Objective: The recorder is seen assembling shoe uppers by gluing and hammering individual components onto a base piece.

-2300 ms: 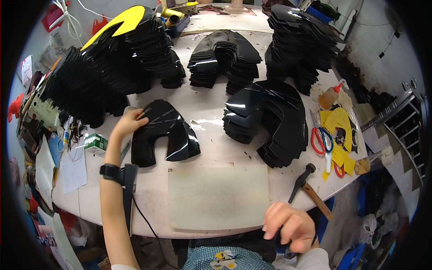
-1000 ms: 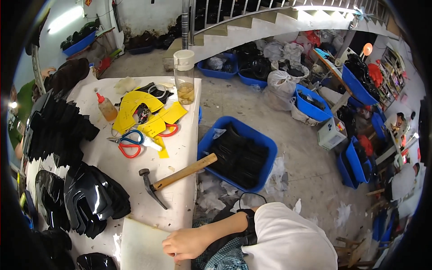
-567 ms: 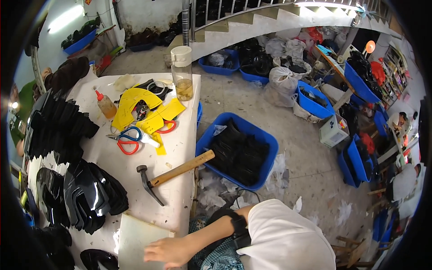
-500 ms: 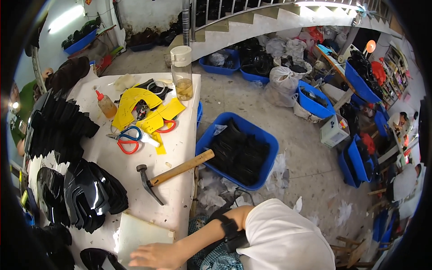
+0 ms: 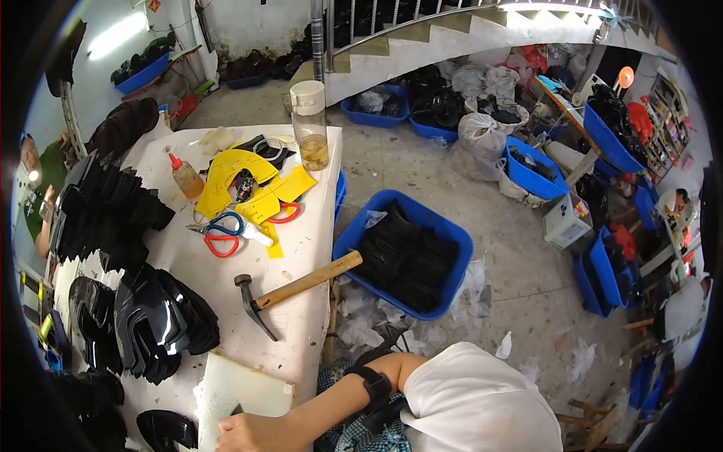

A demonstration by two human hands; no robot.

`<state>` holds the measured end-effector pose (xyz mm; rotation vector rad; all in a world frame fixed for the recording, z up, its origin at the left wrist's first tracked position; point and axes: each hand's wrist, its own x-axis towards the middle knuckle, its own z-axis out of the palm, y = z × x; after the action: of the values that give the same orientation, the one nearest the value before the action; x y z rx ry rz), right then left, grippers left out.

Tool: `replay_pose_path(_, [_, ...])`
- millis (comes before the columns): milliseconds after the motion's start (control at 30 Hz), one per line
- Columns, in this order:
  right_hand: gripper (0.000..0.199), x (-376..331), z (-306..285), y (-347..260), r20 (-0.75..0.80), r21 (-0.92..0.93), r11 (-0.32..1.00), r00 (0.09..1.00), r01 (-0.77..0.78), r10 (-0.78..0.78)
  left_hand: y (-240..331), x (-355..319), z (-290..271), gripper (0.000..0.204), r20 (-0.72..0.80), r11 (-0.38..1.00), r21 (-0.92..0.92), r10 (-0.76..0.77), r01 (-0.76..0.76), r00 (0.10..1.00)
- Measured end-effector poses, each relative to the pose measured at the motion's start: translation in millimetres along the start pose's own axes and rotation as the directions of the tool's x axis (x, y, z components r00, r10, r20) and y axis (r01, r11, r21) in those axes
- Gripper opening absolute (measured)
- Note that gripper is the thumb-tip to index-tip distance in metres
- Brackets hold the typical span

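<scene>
One of the person's hands (image 5: 252, 433) shows at the bottom edge, reaching across the body from a white sleeve, with a dark band on the forearm. Which hand it is cannot be told for sure; it appears to be the right one. It lies flat on the near edge of a pale cutting board (image 5: 241, 392) on the bench (image 5: 309, 226), fingers resting on the board, not closed around anything that shows. The other hand is out of view.

Just left of the hand lies a glossy black cut piece (image 5: 166, 429). Up and to the left of it sits a fanned stack of the same black pieces (image 5: 162, 320), with more stacks (image 5: 105, 215) farther off along the bench's left side. A hammer (image 5: 290, 290) with a wooden handle lies above the hand, beyond the board. Farther away are red and blue scissors (image 5: 222, 233), yellow templates (image 5: 241, 181), a small glue bottle (image 5: 184, 177) and a tall clear bottle (image 5: 310, 124). On the floor, right of the bench, stands a blue tub (image 5: 407, 256) full of black pieces.
</scene>
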<state>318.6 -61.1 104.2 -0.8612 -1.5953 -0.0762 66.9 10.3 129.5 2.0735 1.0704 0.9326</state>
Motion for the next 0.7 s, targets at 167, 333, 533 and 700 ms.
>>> replay_pose_path(167, [0.017, 2.3, -35.9, -6.0, 0.038, 0.350, 0.936, 0.998, -0.050, 0.040, -75.9, 14.8, -1.3, 0.009, 0.133, 0.838, -0.336, -0.411, 0.431, 0.902])
replay_pose_path(333, [0.021, -15.5, -68.6, 20.5, 0.474, 0.537, 0.643, 0.826, -0.546, 0.306, -113.5, 1.2, -7.2, 0.012, 0.200, 0.498, -0.537, -0.709, 0.681, 0.676])
replay_pose_path(533, [0.020, -24.2, -105.7, 40.7, 0.670, 0.370, 0.608, 0.655, -0.702, 0.349, -129.5, 15.9, 26.6, 0.007, 0.284, 0.937, 0.044, -0.343, 0.345, 0.895])
replay_pose_path(700, [0.024, -19.6, -84.2, 66.1, 0.687, 0.470, 0.120, 0.447, -0.875, 0.573, -135.1, 32.2, 17.0, 0.004, 0.348, 0.954, 0.057, -0.295, 0.294, 0.890])
